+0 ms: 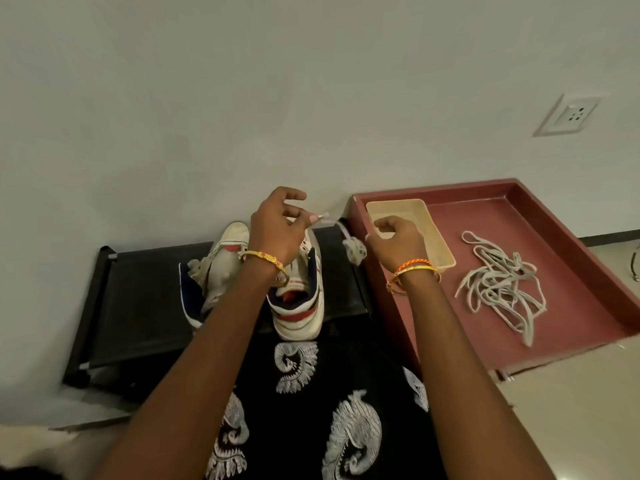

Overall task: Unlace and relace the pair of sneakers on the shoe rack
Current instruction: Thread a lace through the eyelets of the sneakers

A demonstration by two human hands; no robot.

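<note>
Two white high-top sneakers with red and navy trim stand on a low black shoe rack (138,282). The left sneaker (214,268) leans over; the right sneaker (298,306) stands upright with its tongue open. My left hand (277,230) is above the right sneaker and pinches the tip of a grey lace (337,225). My right hand (398,242) grips the same lace, whose bunched part (354,252) hangs beside it. A second loose grey lace (498,282) lies tangled in the maroon tray (571,230).
The maroon tray sits on the floor right of the rack, with a beige plastic basket (433,233) in its far left corner. A wall with a socket plate (568,116) rises behind. My black patterned garment (311,410) covers the foreground.
</note>
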